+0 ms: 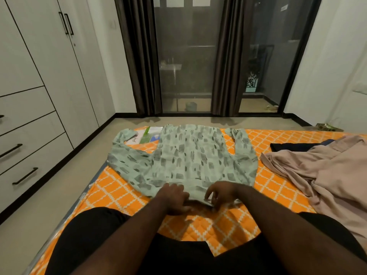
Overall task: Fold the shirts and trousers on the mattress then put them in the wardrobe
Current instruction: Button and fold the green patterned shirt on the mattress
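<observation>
1. The pale green long-sleeved shirt with grey brush-mark print [190, 155] lies spread flat on the orange lattice-patterned quilted mattress [278, 187], with both sleeves out sideways.
2. It looks light, thin and limp. It will probably sag and crease unless it is lifted by 2 points along an edge or at the shoulder seams.
3. The left hand [174, 197] and right hand [220, 193] sit close together at the shirt's near edge, just ahead of the person's lap.
4. Both hands have fingers curled onto that edge and seem to be pinching the cloth.
5. The white wardrobe with black bar handles [49, 76] stands well apart, to the left.
</observation>
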`<action>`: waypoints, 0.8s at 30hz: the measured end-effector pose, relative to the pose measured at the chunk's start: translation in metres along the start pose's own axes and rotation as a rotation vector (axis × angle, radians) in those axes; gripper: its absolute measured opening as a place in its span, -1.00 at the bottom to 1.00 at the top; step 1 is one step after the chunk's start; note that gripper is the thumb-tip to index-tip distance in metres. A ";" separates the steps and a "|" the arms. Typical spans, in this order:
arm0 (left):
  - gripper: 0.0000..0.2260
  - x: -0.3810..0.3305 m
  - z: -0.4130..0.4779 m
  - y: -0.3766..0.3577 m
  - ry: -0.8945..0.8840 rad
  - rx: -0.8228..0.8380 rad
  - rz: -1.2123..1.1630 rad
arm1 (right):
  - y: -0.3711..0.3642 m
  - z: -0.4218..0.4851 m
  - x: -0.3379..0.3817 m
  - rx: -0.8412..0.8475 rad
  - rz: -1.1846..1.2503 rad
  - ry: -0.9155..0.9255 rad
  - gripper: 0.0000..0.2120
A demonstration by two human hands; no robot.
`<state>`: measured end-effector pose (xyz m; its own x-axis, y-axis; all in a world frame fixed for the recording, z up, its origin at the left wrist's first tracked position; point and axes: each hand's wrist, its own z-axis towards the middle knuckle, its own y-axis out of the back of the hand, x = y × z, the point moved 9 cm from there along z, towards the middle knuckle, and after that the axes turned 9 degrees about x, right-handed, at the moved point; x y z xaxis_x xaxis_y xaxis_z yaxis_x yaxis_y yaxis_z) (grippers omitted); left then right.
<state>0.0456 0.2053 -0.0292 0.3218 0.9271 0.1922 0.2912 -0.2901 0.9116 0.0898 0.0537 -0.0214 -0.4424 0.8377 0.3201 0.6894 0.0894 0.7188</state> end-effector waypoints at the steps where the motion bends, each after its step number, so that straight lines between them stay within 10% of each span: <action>1: -0.39 -0.001 -0.001 0.006 0.009 -0.040 -0.042 | 0.008 -0.008 -0.007 -0.039 0.111 0.006 -0.59; 5: -0.31 0.003 -0.002 0.034 0.032 -0.191 -0.286 | 0.049 -0.042 -0.053 -0.349 0.616 -0.046 -0.88; 12: -0.39 -0.017 0.001 0.059 0.032 -0.201 -0.384 | 0.039 -0.082 -0.126 -0.631 1.433 -0.204 -0.74; 24: -0.49 -0.044 0.027 0.066 0.116 -0.084 -0.556 | 0.006 -0.097 -0.117 -0.463 1.600 -0.371 -0.47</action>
<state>0.0752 0.1392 0.0124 0.0387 0.9563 -0.2897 0.3146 0.2635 0.9119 0.0894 -0.0958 0.0053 0.6672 0.0066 0.7448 0.0385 -0.9989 -0.0256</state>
